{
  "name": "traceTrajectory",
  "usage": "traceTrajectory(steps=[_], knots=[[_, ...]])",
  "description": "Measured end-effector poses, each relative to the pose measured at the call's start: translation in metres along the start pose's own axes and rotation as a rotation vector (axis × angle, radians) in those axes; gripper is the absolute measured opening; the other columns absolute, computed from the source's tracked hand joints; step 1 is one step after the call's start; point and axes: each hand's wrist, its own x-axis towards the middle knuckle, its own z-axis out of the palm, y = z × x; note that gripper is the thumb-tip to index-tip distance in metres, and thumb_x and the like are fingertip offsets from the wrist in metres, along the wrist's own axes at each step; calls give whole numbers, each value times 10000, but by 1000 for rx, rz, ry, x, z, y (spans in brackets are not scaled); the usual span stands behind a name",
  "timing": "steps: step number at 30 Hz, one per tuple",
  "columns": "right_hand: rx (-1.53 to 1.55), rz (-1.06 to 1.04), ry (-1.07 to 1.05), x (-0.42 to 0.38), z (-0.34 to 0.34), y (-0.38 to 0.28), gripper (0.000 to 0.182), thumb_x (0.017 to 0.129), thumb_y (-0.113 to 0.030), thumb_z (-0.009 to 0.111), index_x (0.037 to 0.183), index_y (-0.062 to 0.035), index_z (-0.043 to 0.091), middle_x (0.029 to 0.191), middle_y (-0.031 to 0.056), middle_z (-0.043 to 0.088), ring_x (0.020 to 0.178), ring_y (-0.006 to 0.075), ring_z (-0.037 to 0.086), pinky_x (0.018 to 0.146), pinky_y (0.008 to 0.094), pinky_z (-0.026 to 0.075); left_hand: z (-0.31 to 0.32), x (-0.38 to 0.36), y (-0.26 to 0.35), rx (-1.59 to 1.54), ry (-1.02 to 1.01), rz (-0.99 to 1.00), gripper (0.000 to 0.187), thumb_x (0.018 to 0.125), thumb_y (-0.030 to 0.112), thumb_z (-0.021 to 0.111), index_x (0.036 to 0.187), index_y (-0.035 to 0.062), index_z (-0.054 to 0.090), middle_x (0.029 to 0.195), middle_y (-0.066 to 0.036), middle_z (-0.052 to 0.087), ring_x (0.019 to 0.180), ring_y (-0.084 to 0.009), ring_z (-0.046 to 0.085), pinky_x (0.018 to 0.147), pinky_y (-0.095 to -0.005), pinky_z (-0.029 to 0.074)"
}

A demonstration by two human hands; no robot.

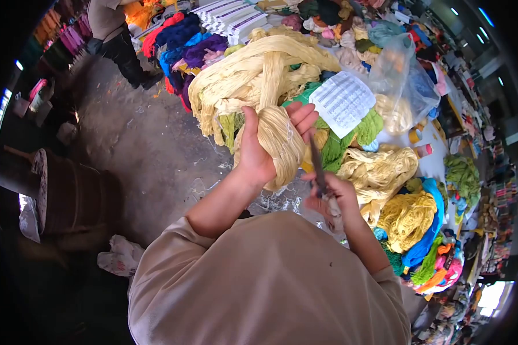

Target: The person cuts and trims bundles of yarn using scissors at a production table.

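Cream yarn in a thick skein (282, 146) lies across the palm of my left hand (253, 152), whose thumb and fingers reach up around its sides. More cream strands run from the top of this skein to the big heap of cream yarn (230, 75) on the table. Close by on the right, my right hand (342, 198) is closed around what look like scissors (317, 164), dark blades pointing up beside the skein. Their handle seems wrapped in pale cloth, and motion blurs them. Whether the blades are apart cannot be made out.
A printed sheet (342, 102) lies on green yarn, near a clear plastic bag (400, 77). Cream hanks (380, 172) and yellow yarn (408, 221) pile up at right. A brown drum (77, 192) stands at left on the floor. Another person (112, 34) stands at upper left.
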Motion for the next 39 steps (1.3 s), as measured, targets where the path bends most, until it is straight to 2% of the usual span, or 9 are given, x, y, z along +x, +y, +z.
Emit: traceTrajectory(steps=[3,10,14,19,21,25,27,37,39], knots=[[-411,-646,210,33,9,-13,575,713,147,712,1237,-63,605,946,65,634,901,190,622,803,323,524,4,-7,-4,59,26,-101,1016,830,812,421,1413,-19,403,1478,-222,436,1333,-338,466,1094,-489,404],[-703,-748,156,50,-10,3,386,786,-11,739,1148,-91,633,876,108,642,715,254,619,601,348,486,-7,-14,27,255,97,13,1014,878,819,235,1418,-17,430,1509,-200,417,1445,-335,327,1178,-482,263],[262,466,202,-21,-63,66,235,925,-131,597,1147,-64,633,768,94,641,693,176,624,617,281,491,2,-18,63,235,100,220,1013,878,817,244,1419,-24,407,1502,-219,413,1424,-351,359,1176,-475,277],[-1069,481,72,-69,-100,114,340,928,-140,553,1265,-150,599,875,176,692,821,338,691,727,413,534,4,-21,42,747,-78,193,930,947,732,276,1490,-22,313,1483,-199,449,1385,-335,419,1169,-427,285],[-885,444,200,-78,-109,119,415,934,-131,576,1347,-156,540,797,75,663,691,164,636,661,335,512,-15,-20,41,1331,-154,238,989,912,770,312,1491,-32,313,1521,-192,395,1379,-311,433,1137,-420,337],[90,45,333,-34,-63,53,783,797,56,730,1473,-144,390,1344,118,552,1260,209,522,966,393,494,16,-19,12,2228,-601,407,754,930,582,565,1480,89,416,1607,-147,268,1467,-321,298,1163,-462,246],[57,-502,82,0,-29,34,1070,666,23,859,1530,-62,234,1408,130,497,1336,254,447,1094,409,379,24,-18,-12,2322,-577,381,754,883,588,622,1450,116,466,1602,-152,278,1481,-342,253,1181,-493,189],[283,-290,348,-11,-41,5,757,683,-144,736,1361,43,457,1176,162,636,1053,269,643,924,361,517,-10,-42,89,2628,-311,412,950,663,826,621,1404,237,550,1625,-102,242,1527,-334,49,1194,-533,-85],[283,-163,345,-12,-51,5,753,689,-198,691,1358,52,451,1180,193,615,1043,281,634,893,356,522,-17,-42,90,2050,-240,633,1162,657,826,632,1509,84,363,1656,-99,117,1528,-319,63,1219,-491,3]])
